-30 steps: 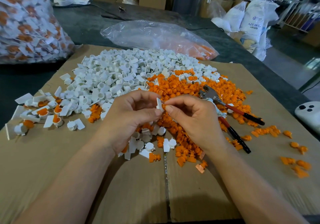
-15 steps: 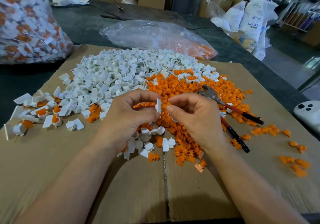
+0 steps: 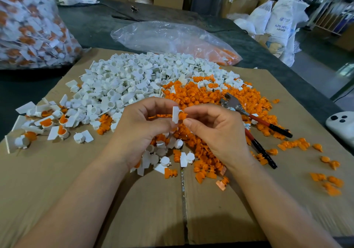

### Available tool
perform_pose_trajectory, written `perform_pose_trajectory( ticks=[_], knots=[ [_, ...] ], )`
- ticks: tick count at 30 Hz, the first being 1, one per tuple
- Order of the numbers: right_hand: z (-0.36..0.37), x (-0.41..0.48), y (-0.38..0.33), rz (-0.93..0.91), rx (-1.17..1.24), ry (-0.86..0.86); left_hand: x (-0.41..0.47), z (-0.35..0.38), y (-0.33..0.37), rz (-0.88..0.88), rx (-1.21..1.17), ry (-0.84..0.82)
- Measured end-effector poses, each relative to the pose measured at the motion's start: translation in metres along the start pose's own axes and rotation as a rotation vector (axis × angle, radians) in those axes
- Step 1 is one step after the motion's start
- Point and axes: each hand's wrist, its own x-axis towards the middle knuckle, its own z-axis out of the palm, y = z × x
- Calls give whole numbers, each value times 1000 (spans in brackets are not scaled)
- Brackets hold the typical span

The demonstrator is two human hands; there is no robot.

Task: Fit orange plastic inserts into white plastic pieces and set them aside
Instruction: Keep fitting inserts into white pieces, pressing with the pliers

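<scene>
My left hand (image 3: 141, 125) pinches a white plastic piece (image 3: 175, 114) above the piles. My right hand (image 3: 214, 130) pinches an orange insert (image 3: 182, 115) that touches the white piece's right side. Behind the hands lies a big heap of white pieces (image 3: 124, 82), with a heap of orange inserts (image 3: 201, 94) to its right. Several fitted pieces with orange inside (image 3: 46, 123) lie at the far left of the cardboard sheet (image 3: 57, 171).
Red-handled pliers (image 3: 254, 125) lie on the orange heap at the right. A clear bag of fitted pieces (image 3: 28, 27) stands at back left, a nearly flat clear bag (image 3: 172, 38) behind the piles. A white device (image 3: 342, 125) sits at the right edge. Loose inserts (image 3: 329, 182) dot the right cardboard.
The hands have parted slightly, so the orange insert now shows between my right fingertips against the white piece. Both hands stay over the same spot.
</scene>
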Motion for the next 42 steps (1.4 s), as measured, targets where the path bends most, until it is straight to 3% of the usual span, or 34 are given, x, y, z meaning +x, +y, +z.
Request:
perform_pose_trajectory(
  ticks=[15, 42],
  knots=[
    [0, 0, 4, -235, -218, -7, 1, 2, 3, -103, -127, -14],
    [-2, 0, 4, -248, -299, 6, 1, 7, 1, -174, -231, 17]
  ],
)
